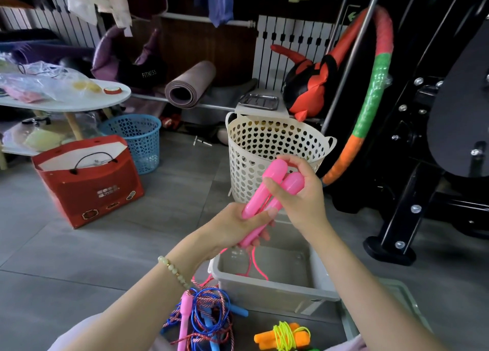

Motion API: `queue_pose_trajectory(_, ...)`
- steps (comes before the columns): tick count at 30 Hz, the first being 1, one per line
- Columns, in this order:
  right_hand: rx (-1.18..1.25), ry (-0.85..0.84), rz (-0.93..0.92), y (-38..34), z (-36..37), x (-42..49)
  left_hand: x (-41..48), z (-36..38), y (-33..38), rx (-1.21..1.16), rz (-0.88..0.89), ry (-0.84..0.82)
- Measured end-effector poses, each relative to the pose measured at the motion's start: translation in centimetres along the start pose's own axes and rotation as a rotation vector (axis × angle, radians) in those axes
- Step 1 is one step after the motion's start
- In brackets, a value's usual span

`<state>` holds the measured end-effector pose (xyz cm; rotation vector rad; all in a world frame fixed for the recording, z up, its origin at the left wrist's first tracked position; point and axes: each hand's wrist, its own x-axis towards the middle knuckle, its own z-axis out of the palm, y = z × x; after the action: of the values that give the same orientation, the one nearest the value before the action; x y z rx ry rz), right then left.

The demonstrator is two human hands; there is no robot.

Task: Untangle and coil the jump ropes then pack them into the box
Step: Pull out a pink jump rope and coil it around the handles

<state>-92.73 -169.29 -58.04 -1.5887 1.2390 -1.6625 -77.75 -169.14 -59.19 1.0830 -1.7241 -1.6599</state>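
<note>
The tangled blue and pink ropes [203, 316] lie beneath my left forearm. My left hand [235, 226] curls round the lower ends of the pink jump rope handles [255, 202]. They look like light, hard, slick plastic, probably best gripped together. The thin limp cord [256, 264] dangles into the grey box [277, 296]. My right hand [301, 197] pinches their tops.

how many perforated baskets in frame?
2. A blue basket stands on the floor beside the white table, behind the red gift bag. A cream heart-hole basket stands at centre, next to the striped hoop. Clutter could hide more.
</note>
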Motion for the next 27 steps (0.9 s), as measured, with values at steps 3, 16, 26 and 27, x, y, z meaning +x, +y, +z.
queue_pose_trajectory(3,-0.001,0.022,-0.035,-0.2,-0.1,0.5,0.2,-0.3,0.2,0.001,0.114,0.087)
queue_pose_trajectory(16,0.402,-0.655,0.571,2.6,2.3,-1.1,0.1,-3.3,1.1,-0.405,0.1,0.155)
queue_pose_trajectory(26,-0.549,-0.524,0.064,0.7,1.8,-1.0,0.4,-6.0,-0.1,-0.408,0.038,0.329)
queue_pose_trajectory(27,-0.696,-0.516,-0.026,0.5,1.6,-1.0,0.4,-6.0,-0.1,-0.392,0.03,0.356)
